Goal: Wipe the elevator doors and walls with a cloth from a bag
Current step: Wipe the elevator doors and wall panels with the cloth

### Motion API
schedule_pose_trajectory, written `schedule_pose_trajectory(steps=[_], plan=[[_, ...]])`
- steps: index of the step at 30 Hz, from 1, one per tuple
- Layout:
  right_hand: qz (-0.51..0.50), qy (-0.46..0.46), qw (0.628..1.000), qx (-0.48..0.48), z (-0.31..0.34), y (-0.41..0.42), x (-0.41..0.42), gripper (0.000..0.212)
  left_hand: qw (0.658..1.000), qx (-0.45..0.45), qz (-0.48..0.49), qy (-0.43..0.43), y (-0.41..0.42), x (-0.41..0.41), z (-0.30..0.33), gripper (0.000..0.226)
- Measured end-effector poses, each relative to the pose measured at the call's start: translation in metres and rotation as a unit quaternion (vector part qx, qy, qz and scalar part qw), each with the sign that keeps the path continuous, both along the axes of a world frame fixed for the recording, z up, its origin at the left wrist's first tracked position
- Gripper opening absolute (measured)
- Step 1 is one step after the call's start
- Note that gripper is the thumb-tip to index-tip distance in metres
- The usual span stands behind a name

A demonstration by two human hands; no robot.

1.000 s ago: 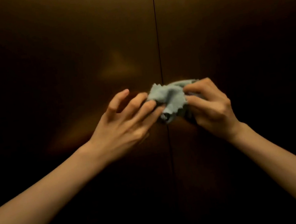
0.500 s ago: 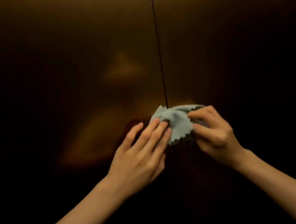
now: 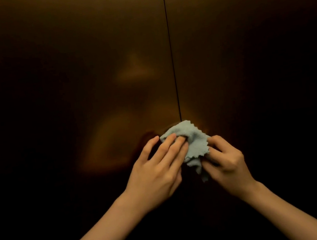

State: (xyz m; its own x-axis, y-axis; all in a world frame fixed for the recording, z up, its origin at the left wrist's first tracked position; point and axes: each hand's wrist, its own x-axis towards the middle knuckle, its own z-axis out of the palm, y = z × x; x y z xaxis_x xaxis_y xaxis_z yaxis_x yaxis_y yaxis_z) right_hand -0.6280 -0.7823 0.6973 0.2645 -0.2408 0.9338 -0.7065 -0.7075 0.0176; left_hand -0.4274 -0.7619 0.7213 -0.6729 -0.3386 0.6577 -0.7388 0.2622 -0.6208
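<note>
A small pale blue cloth [image 3: 195, 143] with a zigzag edge lies bunched against the bronze elevator doors, right over the dark centre seam [image 3: 170, 46]. My left hand [image 3: 159, 171] presses fairly straight fingers on the cloth's left part. My right hand [image 3: 226, 163] pinches the cloth's right and lower edge with curled fingers. The left door panel [image 3: 64, 72] and right door panel [image 3: 255, 43] fill the view. No bag is in view.
The brushed metal doors are dim, with a faint warm reflection [image 3: 135, 69] on the left panel above my hands. The lower part of the doors is nearly black.
Both hands and the cloth have moved down along the door seam. The cloth has been regathered, with a tail now hanging below my right hand.
</note>
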Motion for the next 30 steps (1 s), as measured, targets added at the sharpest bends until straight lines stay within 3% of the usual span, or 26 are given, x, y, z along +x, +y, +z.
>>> schedule_pose_trajectory(steps=[8,14,20,25,30], plan=[[-0.006,0.104,0.995,0.004,-0.025,0.002,-0.018,0.022,0.992,0.058,0.081,-0.074,0.01,0.005,-0.037,0.066],[-0.031,0.072,0.997,0.002,-0.025,0.006,-0.018,0.019,0.992,0.09,0.085,-0.003,0.023,-0.015,-0.028,0.061],[-0.01,0.141,0.99,0.011,-0.057,0.008,-0.028,0.018,0.984,0.147,0.095,-0.03,0.03,-0.014,-0.069,0.062],[-0.032,0.103,0.994,0.02,-0.057,0.008,-0.023,0.019,0.986,0.131,0.097,0.019,0.03,-0.018,-0.075,0.065],[-0.043,0.107,0.993,0.028,-0.098,0.008,-0.021,0.019,0.988,0.131,0.08,0.016,0.026,-0.015,-0.113,0.063]])
